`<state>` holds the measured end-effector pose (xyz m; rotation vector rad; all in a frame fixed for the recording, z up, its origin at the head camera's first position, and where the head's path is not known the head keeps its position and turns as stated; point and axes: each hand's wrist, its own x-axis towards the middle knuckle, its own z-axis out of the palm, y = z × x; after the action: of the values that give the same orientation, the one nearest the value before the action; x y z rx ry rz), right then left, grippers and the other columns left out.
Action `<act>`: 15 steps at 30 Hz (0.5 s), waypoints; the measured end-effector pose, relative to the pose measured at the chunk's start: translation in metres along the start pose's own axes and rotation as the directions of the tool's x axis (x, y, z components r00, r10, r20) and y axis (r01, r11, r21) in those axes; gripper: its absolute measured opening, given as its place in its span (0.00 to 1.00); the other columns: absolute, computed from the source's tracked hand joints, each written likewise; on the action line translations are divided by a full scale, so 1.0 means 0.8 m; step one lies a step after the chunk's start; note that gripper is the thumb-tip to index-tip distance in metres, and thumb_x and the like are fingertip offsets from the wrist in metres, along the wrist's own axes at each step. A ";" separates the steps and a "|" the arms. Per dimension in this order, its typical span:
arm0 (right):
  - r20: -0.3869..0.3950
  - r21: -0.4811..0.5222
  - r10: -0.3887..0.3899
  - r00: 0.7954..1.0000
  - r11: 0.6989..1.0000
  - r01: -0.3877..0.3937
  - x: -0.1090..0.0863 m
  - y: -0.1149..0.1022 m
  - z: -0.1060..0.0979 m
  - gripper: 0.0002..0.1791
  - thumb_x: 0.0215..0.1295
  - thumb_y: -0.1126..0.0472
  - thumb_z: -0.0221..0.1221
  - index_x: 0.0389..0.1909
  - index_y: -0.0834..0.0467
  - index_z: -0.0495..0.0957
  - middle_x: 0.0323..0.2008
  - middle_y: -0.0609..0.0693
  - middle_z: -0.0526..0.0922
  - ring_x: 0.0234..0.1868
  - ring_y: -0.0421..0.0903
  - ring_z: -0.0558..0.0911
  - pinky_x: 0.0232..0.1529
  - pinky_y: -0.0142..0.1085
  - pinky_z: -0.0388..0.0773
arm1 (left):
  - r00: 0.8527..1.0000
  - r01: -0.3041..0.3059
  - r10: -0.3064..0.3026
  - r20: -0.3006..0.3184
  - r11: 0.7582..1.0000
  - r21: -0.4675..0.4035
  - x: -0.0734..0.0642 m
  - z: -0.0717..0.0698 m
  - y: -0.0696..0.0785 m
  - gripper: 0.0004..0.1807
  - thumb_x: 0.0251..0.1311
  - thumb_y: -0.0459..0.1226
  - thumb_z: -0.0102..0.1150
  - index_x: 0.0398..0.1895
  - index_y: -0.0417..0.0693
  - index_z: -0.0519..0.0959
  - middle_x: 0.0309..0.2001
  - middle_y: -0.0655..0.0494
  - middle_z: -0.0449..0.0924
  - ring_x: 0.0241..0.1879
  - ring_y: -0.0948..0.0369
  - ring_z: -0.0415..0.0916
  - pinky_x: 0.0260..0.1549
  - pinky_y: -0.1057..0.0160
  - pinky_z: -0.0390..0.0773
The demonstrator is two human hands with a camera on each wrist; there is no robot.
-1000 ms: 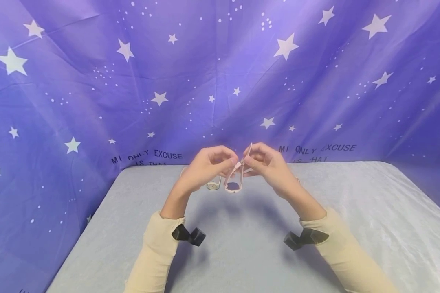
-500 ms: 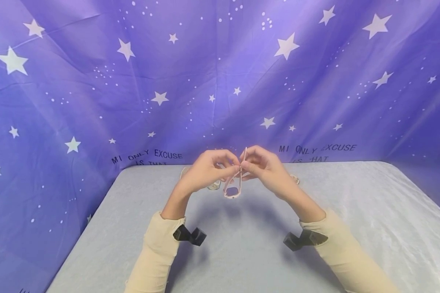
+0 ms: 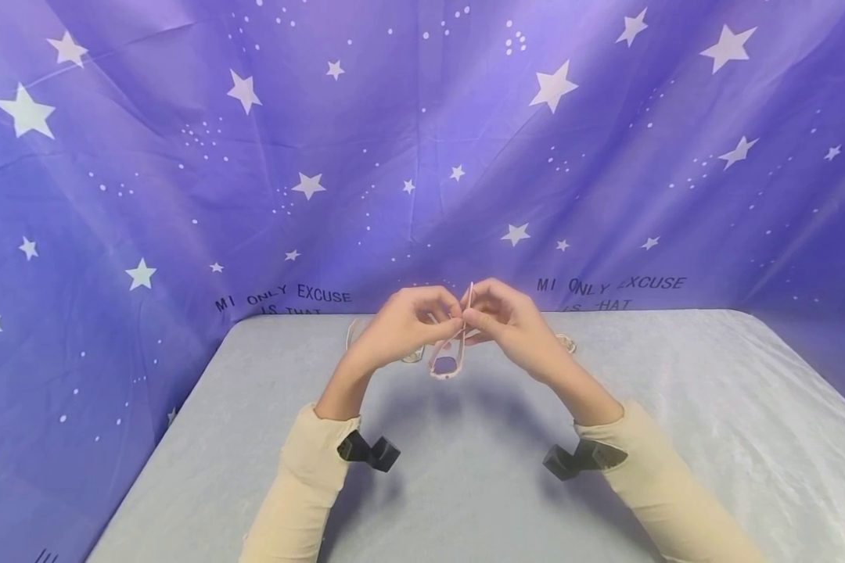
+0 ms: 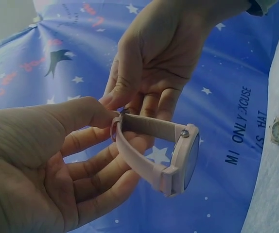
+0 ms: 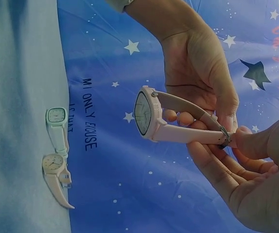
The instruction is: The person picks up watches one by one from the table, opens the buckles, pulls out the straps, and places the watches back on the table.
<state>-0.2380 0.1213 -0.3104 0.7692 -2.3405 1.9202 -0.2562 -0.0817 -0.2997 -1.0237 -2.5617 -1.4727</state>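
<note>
Between my two hands hangs a pink wristwatch (image 3: 445, 367), its strap looped and its dial at the bottom, above the table. My left hand (image 3: 404, 328) pinches the strap at the buckle (image 5: 224, 133) between thumb and fingers. The tip of my right hand's thumb meets it there, and my right hand (image 3: 510, 324) pinches the strap's free end, which sticks up between the fingertips. In the right wrist view the strap runs through the metal buckle. The left wrist view shows the side crown (image 4: 184, 133) of the watch and its strap loop; fingers partly hide the buckle.
A mint-green square watch (image 5: 57, 115) and a cream round-dial watch (image 5: 53, 164) lie on the table beyond my left hand. Another small watch (image 3: 566, 342) lies behind my right wrist. The grey cloth-covered table (image 3: 465, 485) ends at a purple star-printed curtain (image 3: 408, 117).
My hands have come closer together at the buckle, and the strap's free end has shifted left. The watch dial hangs slightly lower than a second ago. Little differs over the last half second.
</note>
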 end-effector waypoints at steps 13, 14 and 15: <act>-0.018 -0.004 -0.003 1.000 1.000 0.003 0.000 -0.001 0.000 0.09 0.72 0.72 0.55 0.50 0.70 0.72 0.47 0.67 0.82 0.40 0.39 0.87 0.45 0.43 0.89 | 0.999 0.004 -0.005 -0.036 1.000 -0.016 0.001 0.007 0.002 0.02 0.62 0.32 0.64 0.37 0.44 0.83 0.32 0.49 0.85 0.31 0.61 0.81 0.33 0.65 0.81; -0.020 -0.005 -0.001 1.000 1.000 0.001 0.000 0.000 0.000 0.09 0.72 0.72 0.55 0.50 0.70 0.72 0.46 0.67 0.82 0.40 0.39 0.87 0.45 0.43 0.89 | 0.999 0.010 -0.011 -0.039 1.000 -0.012 0.001 0.008 0.002 0.02 0.62 0.32 0.64 0.37 0.44 0.83 0.32 0.50 0.85 0.30 0.62 0.80 0.32 0.65 0.81; -0.021 -0.005 0.000 1.000 1.000 0.000 0.000 0.000 0.000 0.09 0.72 0.73 0.55 0.50 0.71 0.72 0.46 0.67 0.82 0.40 0.39 0.87 0.45 0.43 0.89 | 0.999 0.017 -0.017 -0.041 1.000 -0.008 0.001 0.009 0.002 0.02 0.62 0.32 0.64 0.36 0.44 0.83 0.32 0.50 0.84 0.30 0.62 0.80 0.31 0.66 0.80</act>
<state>-0.2379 0.1216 -0.3104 0.7445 -2.3326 1.9124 -0.2539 -0.0750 -0.3022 -0.9644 -2.5452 -1.4919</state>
